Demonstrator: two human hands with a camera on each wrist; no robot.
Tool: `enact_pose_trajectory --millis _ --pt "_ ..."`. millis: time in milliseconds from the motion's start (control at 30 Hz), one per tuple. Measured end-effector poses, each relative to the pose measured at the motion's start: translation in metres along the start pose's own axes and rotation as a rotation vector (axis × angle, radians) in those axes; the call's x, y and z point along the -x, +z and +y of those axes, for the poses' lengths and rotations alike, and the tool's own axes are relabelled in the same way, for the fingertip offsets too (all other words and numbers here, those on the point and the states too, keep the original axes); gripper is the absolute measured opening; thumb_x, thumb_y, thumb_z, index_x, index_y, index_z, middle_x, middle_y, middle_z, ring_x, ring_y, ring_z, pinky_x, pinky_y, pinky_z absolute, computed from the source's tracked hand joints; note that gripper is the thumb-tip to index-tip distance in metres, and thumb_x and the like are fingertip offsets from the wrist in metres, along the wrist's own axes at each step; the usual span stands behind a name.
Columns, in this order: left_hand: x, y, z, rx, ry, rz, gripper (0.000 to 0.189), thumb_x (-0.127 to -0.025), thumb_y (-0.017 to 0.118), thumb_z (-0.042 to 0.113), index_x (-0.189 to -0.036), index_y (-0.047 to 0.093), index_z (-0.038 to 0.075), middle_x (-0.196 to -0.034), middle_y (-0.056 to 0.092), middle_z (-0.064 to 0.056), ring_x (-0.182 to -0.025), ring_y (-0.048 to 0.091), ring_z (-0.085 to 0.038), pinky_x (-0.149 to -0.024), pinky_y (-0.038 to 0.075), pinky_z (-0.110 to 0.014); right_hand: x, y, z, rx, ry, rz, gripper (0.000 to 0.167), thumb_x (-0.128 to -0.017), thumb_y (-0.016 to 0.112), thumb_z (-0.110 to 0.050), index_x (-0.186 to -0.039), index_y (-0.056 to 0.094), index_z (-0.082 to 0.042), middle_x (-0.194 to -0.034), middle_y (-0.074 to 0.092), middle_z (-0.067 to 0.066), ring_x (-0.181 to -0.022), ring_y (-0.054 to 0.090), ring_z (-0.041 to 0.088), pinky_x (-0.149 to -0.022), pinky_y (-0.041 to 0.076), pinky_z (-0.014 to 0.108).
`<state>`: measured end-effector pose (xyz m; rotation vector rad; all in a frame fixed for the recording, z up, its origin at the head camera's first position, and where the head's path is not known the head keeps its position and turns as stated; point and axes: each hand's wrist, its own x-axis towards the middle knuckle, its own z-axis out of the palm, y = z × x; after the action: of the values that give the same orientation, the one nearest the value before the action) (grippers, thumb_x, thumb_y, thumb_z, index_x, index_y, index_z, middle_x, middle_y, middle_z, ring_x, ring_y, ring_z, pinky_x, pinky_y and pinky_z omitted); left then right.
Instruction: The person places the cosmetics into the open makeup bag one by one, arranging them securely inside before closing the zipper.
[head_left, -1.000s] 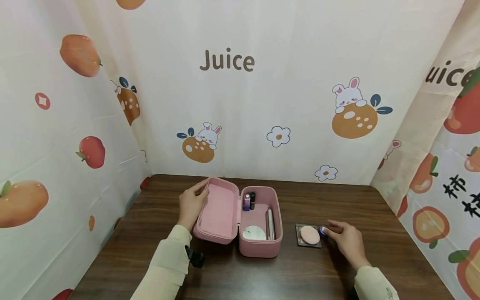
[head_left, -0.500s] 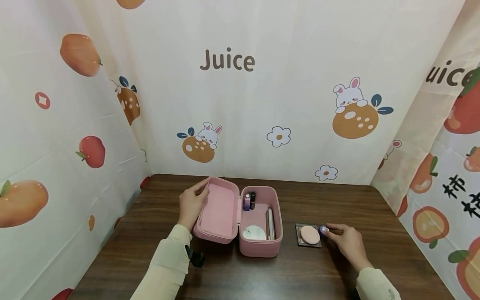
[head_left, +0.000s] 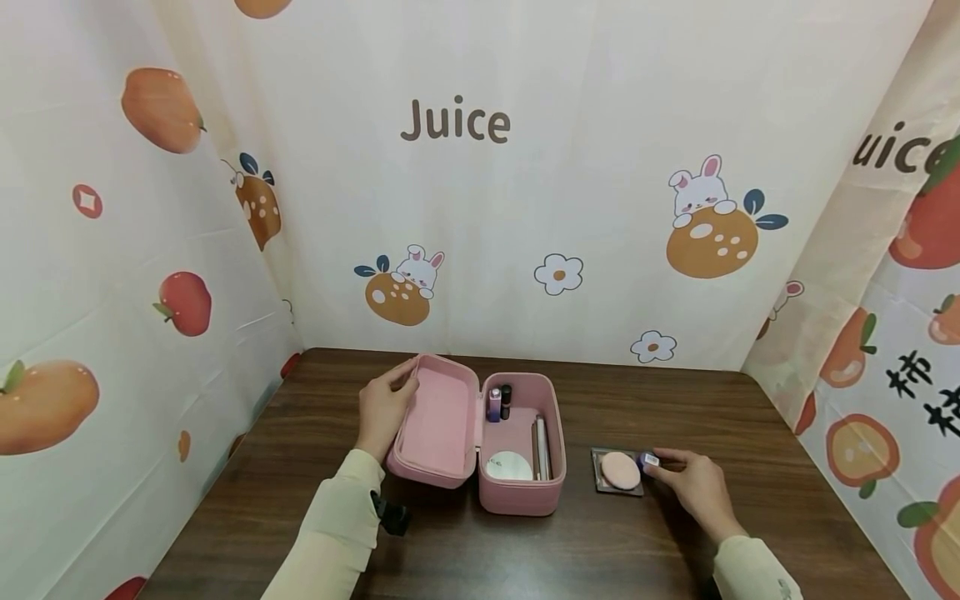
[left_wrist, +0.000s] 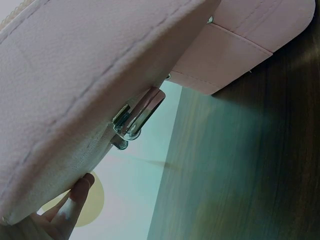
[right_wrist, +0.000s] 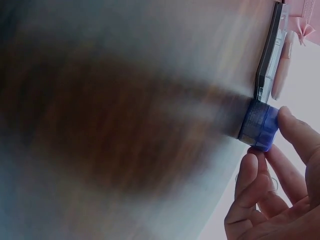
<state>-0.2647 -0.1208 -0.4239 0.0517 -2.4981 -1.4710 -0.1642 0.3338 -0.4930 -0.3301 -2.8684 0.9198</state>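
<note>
Closed in at the back by a pale curtain point(head_left: 585, 108), printed with the word "Juice" point(head_left: 455, 122), white flowers point(head_left: 558, 274) and rabbits point(head_left: 697, 196) leaning over oranges point(head_left: 711, 248). Bounded by a left curtain point(head_left: 45, 275) dotted with fruit point(head_left: 161, 110) and a right curtain point(head_left: 780, 367) with dark lettering point(head_left: 909, 375). Furnished with a dark brown wooden table point(head_left: 615, 558), reaching the pale curtain, lit softly with a faint sheen near the front

The person wears a pale yellow left sleeve point(head_left: 326, 521) with soft creases. A chunky black thing point(head_left: 390, 514) sticks out beside it. The matching right sleeve point(head_left: 742, 565) has a small grey mark point(head_left: 784, 588).
</note>
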Motion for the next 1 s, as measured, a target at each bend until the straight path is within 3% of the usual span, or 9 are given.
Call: enact_pose_trajectory --millis 1000 --pt "0.0004 0.0001 0.0012 -0.008 -0.003 0.002 0.037 -0.093 0.065 0.021 -0.130 0.067 0.020 -0.133 0.064 0.000 -0.131 0.052 -0.025 -0.104 0.043 -0.047 -0.0039 -0.0006 -0.0012 0.005 0.035 0.019 0.044 -0.082 0.079 -0.037 -0.111 0.073 -0.004 -0.102 0.073 0.018 -0.095 0.066 0.038 -0.075 0.050 0.047"
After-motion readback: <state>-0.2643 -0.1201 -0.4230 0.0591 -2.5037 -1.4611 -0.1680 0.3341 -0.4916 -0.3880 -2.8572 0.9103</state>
